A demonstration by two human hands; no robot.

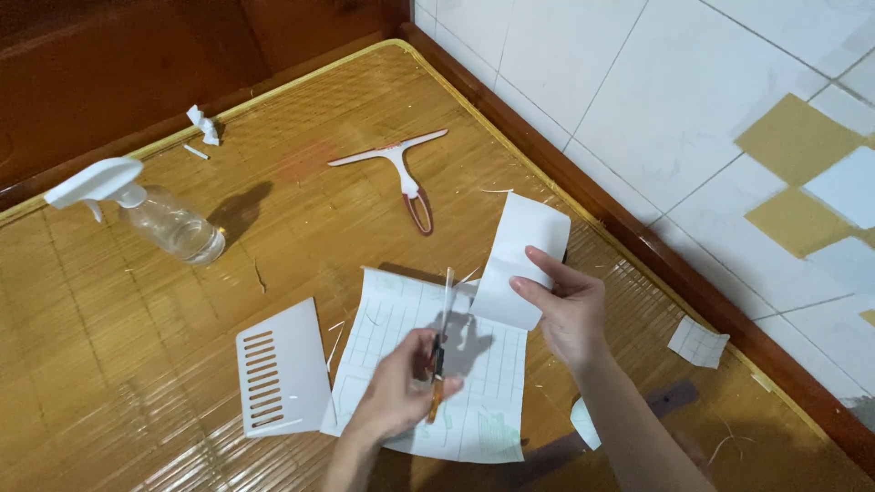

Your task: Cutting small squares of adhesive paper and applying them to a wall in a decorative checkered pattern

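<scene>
Scissors (439, 351) sat in the left hand (401, 387), fingers curled shut through the orange handles, the thin blades pointing up and away from the person toward the paper strip. That white strip (515, 264) was pinched in the right hand (565, 310), thumb on the near face and fingers closed behind it, so the strip stood raised off the mat and bent over at the top. The blade tips reached right up beside the strip's lower left edge; whether they were touching it could not be told. Under both hands lay a larger gridded sheet (483, 383), flat on the bamboo mat (109, 364), with the shadow of hand and scissors falling across it. Just to the left of the sheet rested a white slotted scraper (283, 369), close beside the sheet's edge. Farther up the mat, well apart from the hands, a white and red squeegee (406, 173) lay with its handle pointing back toward the person. Off to the far left a clear spray bottle (155, 214) lay on its side, white trigger head toward the mat's edge. Small paper offcuts (698, 343) lay near the wooden skirting on the right, and a crumpled white scrap (204, 124) sat near the mat's top edge
</scene>
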